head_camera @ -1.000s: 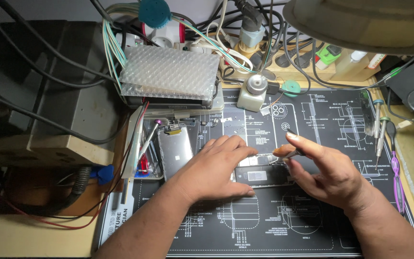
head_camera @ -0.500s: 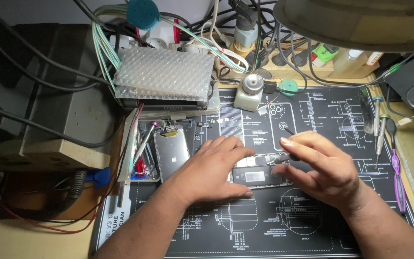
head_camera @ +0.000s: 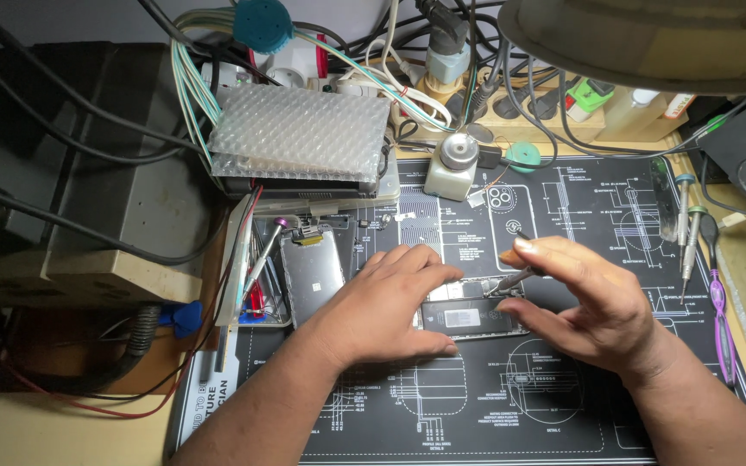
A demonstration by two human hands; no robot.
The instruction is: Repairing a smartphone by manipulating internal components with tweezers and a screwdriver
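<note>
An opened phone (head_camera: pixel 468 317) with its black battery showing lies on the black printed work mat (head_camera: pixel 563 406). My left hand (head_camera: pixel 386 306) rests flat over the phone's left end, pressing it down. My right hand (head_camera: pixel 584 298) pinches a thin metal tool (head_camera: pixel 511 278) whose tip touches the phone's upper edge. A detached phone screen (head_camera: pixel 312 272) lies face down to the left of my left hand.
A small white bottle with a metal cap (head_camera: pixel 452 166) stands behind the phone. A bubble-wrapped box (head_camera: pixel 300 134) and tangled cables fill the back. Screwdrivers (head_camera: pixel 688 229) lie at the mat's right edge. A lamp shade (head_camera: pixel 658 34) overhangs top right.
My right hand has shifted slightly and the tool tip now sits on the phone's upper edge. My left hand stays on the phone.
</note>
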